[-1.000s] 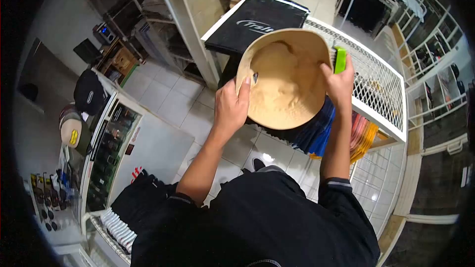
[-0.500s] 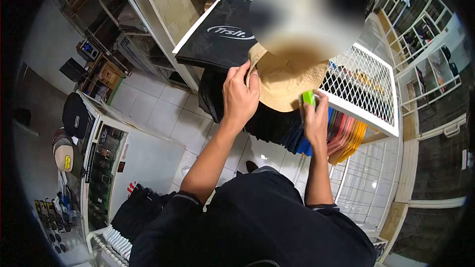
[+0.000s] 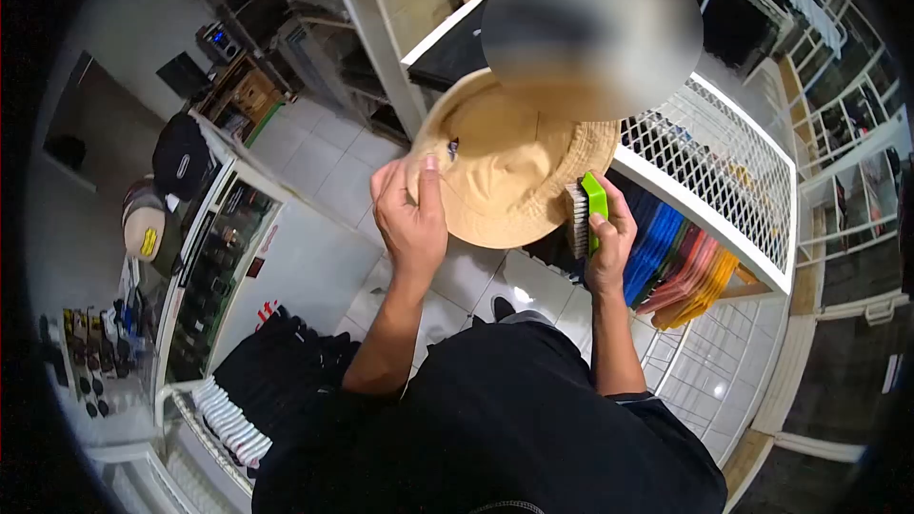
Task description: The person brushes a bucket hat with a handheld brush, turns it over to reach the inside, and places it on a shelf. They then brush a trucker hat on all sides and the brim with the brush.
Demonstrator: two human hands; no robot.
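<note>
A tan bucket hat (image 3: 495, 176) is held up in front of me, its hollow underside with a small dark label facing my view. My left hand (image 3: 411, 214) grips the hat's brim at the left, thumb on the inner face. In my right hand (image 3: 612, 243) is a green scrub brush (image 3: 594, 209), fingers wrapped round its back. Its pale bristles point left, right beside the hat's brim. A blurred oval covers the upper part of the hat.
A white mesh-topped rack (image 3: 724, 176) stands at the right, with folded coloured clothes (image 3: 671, 257) under it. Black garments on hangers (image 3: 276, 352) are at the lower left, near a glass display case (image 3: 221, 266) with caps (image 3: 181, 157) on top. White floor tiles (image 3: 528, 286) show below.
The hat has turned to show more of its inside and shifted left. My left hand has moved left and down with it. The brush has turned so its bristles show.
</note>
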